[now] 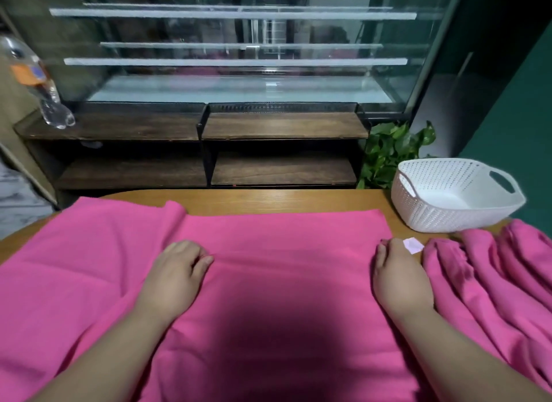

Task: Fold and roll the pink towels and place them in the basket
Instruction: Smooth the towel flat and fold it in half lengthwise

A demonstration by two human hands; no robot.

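Currently a flat, bright pink cloth towel (283, 237) lies spread over the middle of the light wooden surface (268, 199), its far edge parallel to the surface's far edge. The left hand (174, 274) rests knuckles-up on it, fingers bent down at a faint crease. The right hand (398, 279) rests the same way at the towel's right edge, beside a small white tag (413, 245). Whether either hand pinches the cloth, I cannot tell. A second pink towel (89, 252) lies along the left edge and a bunched pink towel (493, 276) along the right. A white perforated plastic basket (433, 216) sits at the far right corner.
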